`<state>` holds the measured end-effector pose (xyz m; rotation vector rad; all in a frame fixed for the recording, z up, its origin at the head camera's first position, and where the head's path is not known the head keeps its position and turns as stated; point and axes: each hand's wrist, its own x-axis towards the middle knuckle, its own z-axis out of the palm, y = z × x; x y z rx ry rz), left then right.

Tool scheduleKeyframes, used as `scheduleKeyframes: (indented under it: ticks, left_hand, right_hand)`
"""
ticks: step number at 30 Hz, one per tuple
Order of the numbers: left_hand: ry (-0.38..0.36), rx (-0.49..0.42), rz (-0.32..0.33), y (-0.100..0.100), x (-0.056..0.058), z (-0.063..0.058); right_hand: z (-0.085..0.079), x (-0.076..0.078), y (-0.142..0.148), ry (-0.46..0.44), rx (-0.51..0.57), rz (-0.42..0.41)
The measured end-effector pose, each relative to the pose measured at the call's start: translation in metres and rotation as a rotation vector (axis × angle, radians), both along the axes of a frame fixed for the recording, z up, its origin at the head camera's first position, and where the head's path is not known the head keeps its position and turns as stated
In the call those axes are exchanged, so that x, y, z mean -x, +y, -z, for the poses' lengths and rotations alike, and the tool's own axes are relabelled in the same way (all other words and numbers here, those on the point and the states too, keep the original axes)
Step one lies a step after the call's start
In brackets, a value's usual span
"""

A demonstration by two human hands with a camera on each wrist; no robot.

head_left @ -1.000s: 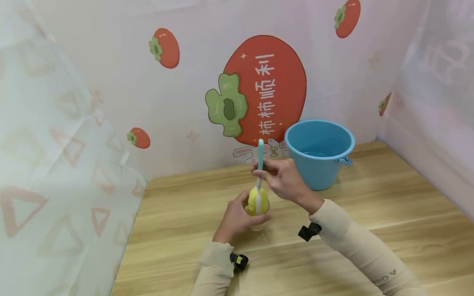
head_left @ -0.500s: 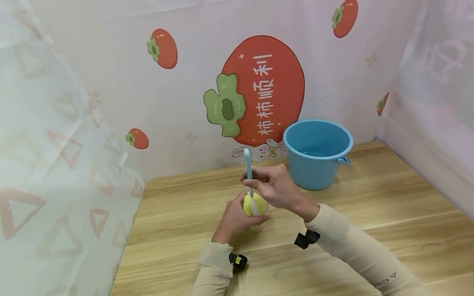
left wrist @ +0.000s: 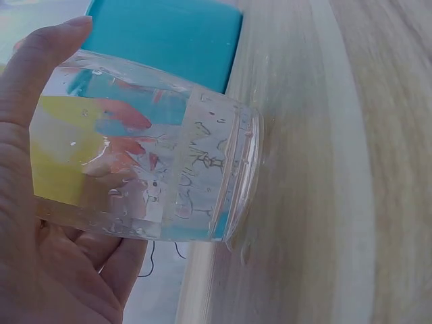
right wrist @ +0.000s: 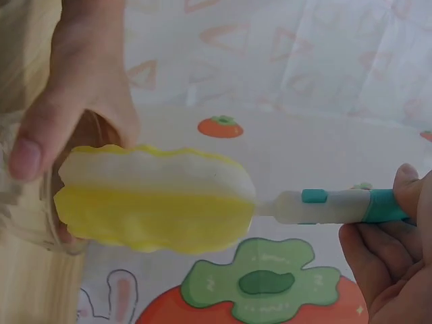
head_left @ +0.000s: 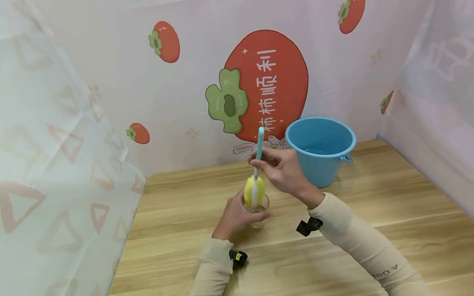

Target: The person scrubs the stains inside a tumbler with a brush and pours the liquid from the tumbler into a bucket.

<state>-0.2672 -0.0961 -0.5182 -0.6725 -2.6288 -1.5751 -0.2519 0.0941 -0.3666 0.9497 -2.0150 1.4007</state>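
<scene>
My left hand (head_left: pixel 236 218) grips a clear glass cup (left wrist: pixel 185 162) around its side, its base close to the wooden tabletop. A sponge cup brush (right wrist: pixel 158 199) with a yellow-and-white head stands over the cup's mouth. Through the glass in the left wrist view, the lower end of the yellow sponge (left wrist: pixel 61 148) shows inside. My right hand (head_left: pixel 283 168) pinches the brush's teal handle (head_left: pixel 260 142) above the head, thumb against fingers. Most of the sponge sits above the rim, tilted slightly. Droplets cling to the cup wall.
A blue bucket (head_left: pixel 324 166) with water in it stands on the table (head_left: pixel 305 272), just behind and right of my right hand. Printed cloth walls (head_left: pixel 190 86) enclose the back and both sides.
The brush went down into the cup by half a second ago, and has since been drawn up, so more of the sponge shows. My left hand and the cup stay nearly in place.
</scene>
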Motion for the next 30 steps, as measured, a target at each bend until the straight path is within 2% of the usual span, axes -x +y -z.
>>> scheduleKeyframes:
  ticks: [6,10,13,16,20,24,30]
  left_hand:
    - [-0.034,-0.004,0.009,0.0,-0.001,-0.004]
    - [-0.049,-0.003,0.027,-0.001,-0.003,-0.004]
    - [-0.051,-0.016,0.043,-0.001,-0.003,-0.004]
    - [-0.053,-0.033,0.056,-0.002,-0.003,-0.003]
    - [-0.051,-0.039,0.067,-0.002,-0.003,-0.001]
    - [-0.05,-0.026,0.065,-0.003,-0.002,0.002]
    - [-0.041,-0.022,0.058,-0.004,-0.001,0.001]
  right_hand:
    - [-0.022,0.003,0.012,0.043,0.046,-0.012]
    - [-0.035,0.009,0.022,0.122,0.036,0.013]
    - [-0.042,0.015,0.028,0.212,-0.028,0.031]
    - [-0.042,0.02,0.034,0.317,-0.146,0.035]
    - [-0.03,0.021,0.04,0.422,-0.383,0.003]
    - [-0.007,0.017,0.049,0.499,-0.661,-0.068]
    - [0.035,0.01,0.068,0.575,-0.893,-0.194]
